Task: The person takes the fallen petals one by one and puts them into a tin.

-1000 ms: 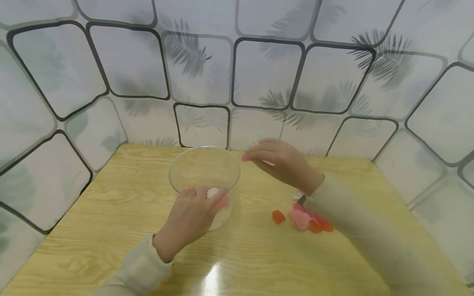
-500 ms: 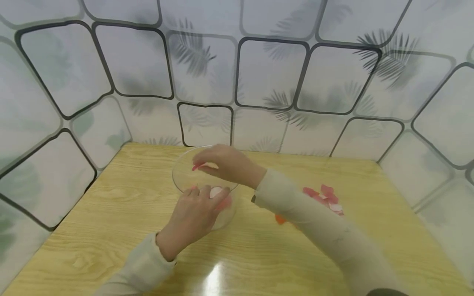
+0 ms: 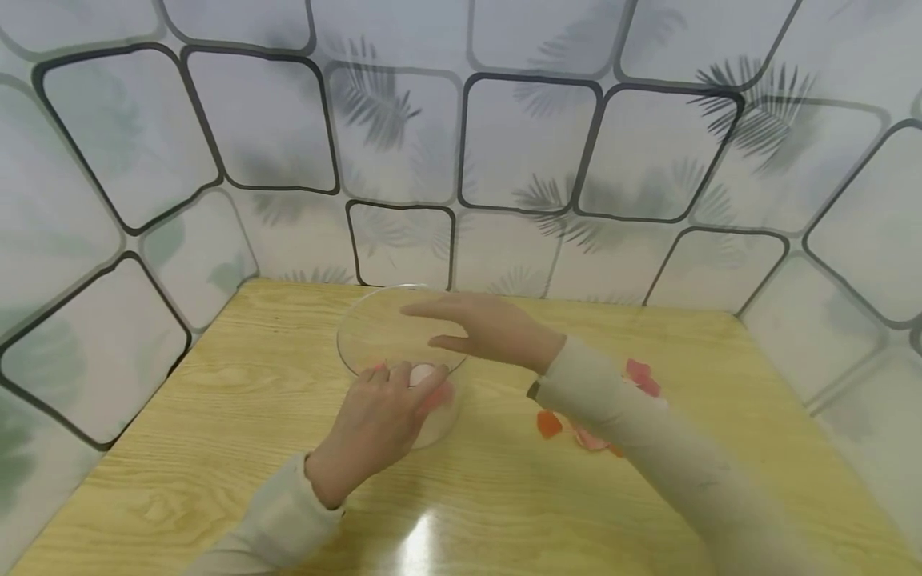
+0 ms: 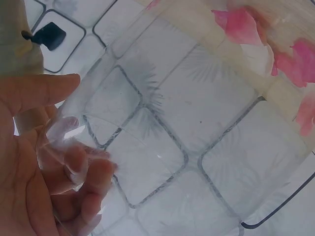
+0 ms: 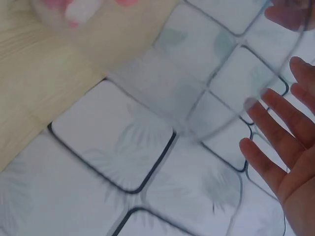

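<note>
A tall clear cylindrical container (image 3: 438, 430) stands on the wooden table, with pink and white petals (image 3: 436, 395) lying low inside it. My left hand (image 3: 374, 420) grips its near rim; the left wrist view shows fingers curled at the clear wall and the thumb on the other side. Over the right part of the opening hovers my right hand (image 3: 493, 326), fingers spread apart and nothing between them. In the right wrist view this hand (image 5: 290, 162) is beside the see-through rim. Right of the container lie loose petals (image 3: 641, 376), partly hidden by the right sleeve.
One orange petal (image 3: 549, 425) lies a little apart from the others, between them and the container. The wooden table (image 3: 180, 448) runs back to a wall covering (image 3: 526, 144) printed with rounded squares and leaves, which also closes in both sides.
My right hand came left over the container with a pink petal pinched in its fingers, then let the petal go. Now it is drawing back rightward, fingers spread. The left hand stays at the rim.
</note>
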`<state>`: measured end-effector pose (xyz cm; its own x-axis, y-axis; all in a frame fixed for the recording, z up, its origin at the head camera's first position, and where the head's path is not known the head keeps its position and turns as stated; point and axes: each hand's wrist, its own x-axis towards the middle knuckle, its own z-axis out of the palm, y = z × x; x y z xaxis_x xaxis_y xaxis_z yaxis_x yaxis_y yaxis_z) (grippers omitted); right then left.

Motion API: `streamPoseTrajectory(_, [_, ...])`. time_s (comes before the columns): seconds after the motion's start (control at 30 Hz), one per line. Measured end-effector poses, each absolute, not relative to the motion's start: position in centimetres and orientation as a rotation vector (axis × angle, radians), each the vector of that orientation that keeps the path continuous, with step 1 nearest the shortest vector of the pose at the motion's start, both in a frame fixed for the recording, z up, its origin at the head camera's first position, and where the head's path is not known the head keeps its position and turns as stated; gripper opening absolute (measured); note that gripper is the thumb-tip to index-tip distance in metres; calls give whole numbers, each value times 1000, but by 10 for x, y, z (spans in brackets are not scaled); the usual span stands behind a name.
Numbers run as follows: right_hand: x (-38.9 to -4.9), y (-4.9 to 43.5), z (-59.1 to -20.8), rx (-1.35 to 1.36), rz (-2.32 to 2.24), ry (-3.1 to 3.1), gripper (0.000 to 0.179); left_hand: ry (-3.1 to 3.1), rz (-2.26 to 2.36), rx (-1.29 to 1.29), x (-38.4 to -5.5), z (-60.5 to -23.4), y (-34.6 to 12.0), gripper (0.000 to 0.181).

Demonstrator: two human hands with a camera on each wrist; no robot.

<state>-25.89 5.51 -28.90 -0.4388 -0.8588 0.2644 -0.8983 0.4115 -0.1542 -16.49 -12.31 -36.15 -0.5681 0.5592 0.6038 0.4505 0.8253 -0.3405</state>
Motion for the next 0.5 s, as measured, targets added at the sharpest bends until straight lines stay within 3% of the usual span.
streamPoseTrajectory(0.2, [-242,117,-302,1486,414,-2293,47,-2243,249,-728,-165,-362,-123,43])
streamPoseTrajectory(0.5, [-221,199,-362,1343,136,-2410,29,-2240,206,-729,-166,-362,-122,31])
